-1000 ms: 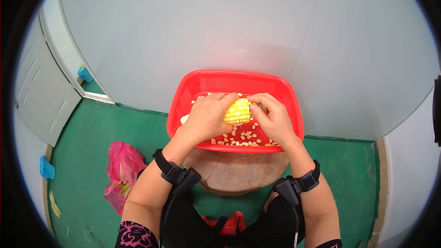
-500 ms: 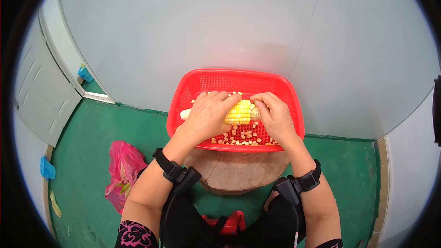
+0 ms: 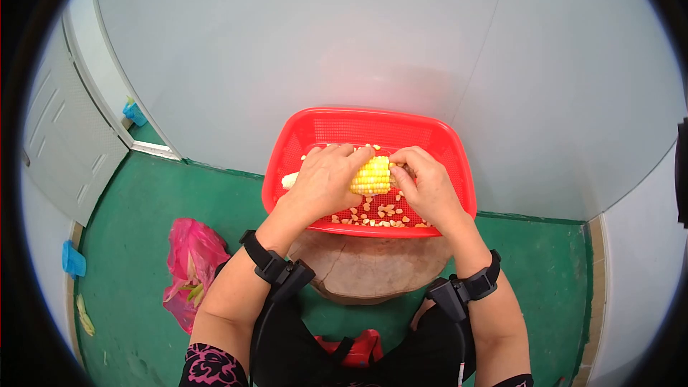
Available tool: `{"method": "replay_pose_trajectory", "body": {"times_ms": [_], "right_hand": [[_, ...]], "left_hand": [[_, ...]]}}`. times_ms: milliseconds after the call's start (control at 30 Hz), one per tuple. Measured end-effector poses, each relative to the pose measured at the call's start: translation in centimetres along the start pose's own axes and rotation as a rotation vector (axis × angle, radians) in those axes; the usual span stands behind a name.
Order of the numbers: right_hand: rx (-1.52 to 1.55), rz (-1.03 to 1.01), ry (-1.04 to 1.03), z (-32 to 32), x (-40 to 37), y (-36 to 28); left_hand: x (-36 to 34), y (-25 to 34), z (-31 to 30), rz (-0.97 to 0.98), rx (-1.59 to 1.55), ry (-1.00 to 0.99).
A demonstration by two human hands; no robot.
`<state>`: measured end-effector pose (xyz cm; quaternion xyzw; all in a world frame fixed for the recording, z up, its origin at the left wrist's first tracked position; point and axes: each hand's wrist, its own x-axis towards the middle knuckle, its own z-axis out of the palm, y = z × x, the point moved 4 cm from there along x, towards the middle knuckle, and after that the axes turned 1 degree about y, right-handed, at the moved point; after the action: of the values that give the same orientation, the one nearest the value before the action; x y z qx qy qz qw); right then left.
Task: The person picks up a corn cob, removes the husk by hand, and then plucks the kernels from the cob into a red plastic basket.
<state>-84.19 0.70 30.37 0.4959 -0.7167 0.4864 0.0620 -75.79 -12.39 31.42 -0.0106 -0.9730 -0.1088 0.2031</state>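
Observation:
An ear of corn (image 3: 373,177) with yellow kernels lies sideways over the red plastic basket (image 3: 464,165). My left hand (image 3: 328,175) is wrapped round it from above, and the cob's pale tip shows left of the fingers. At its right end my right hand (image 3: 423,179) is closed, thumb and index finger pinching at the edge of the kernel rows. The cob's bare right end is largely hidden behind those fingers. Loose corn kernels (image 3: 387,210) are scattered on the basket's mesh bottom.
The basket rests on a round wooden stump (image 3: 369,265). A pink plastic bag (image 3: 190,258) with husks lies on the green floor to the left. A grey wall (image 3: 344,43) rises behind the basket; a white door (image 3: 68,136) is at far left.
My right hand has shifted slightly left, and its thumb and index finger have closed in on the kernel edge, covering more of the bare cob end. The left hand stays in place.

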Motion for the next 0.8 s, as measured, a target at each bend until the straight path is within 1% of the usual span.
{"method": "replay_pose_trajectory", "body": {"times_ms": [67,167,267,367,467,533,600,667,800], "right_hand": [[0.023,0.033,-0.070,-0.3,0.1,0.0],[0.039,-0.043,-0.009,-0.3,0.1,-0.3],[0.044,0.004,0.153,-0.7,0.1,0.2],[0.029,0.100,0.246,-1.5,0.2,0.9],[-0.113,0.077,0.170,-1.9,0.1,1.2],[0.014,0.152,0.167,-1.5,0.0,2.3],[0.211,0.312,0.158,-1.1,-0.2,3.0],[0.483,0.547,0.143,-0.1,-0.3,3.4],[0.338,0.528,0.072,1.6,-0.6,3.3]], "left_hand": [[0.0,-0.1,0.2,-0.006,-0.018,-0.009],[0.2,-0.2,0.1,-0.011,-0.043,0.000],[0.3,-0.2,-0.3,-0.035,-0.077,0.025],[0.1,-0.2,-0.3,-0.023,0.015,0.042],[0.0,-0.4,0.0,0.080,0.101,0.078],[-0.1,-0.2,-0.1,0.121,0.178,0.140],[-0.1,0.0,0.0,0.151,0.228,0.203],[0.1,0.1,0.1,0.169,0.258,0.271],[0.2,0.5,0.1,0.170,0.263,0.274]]}}
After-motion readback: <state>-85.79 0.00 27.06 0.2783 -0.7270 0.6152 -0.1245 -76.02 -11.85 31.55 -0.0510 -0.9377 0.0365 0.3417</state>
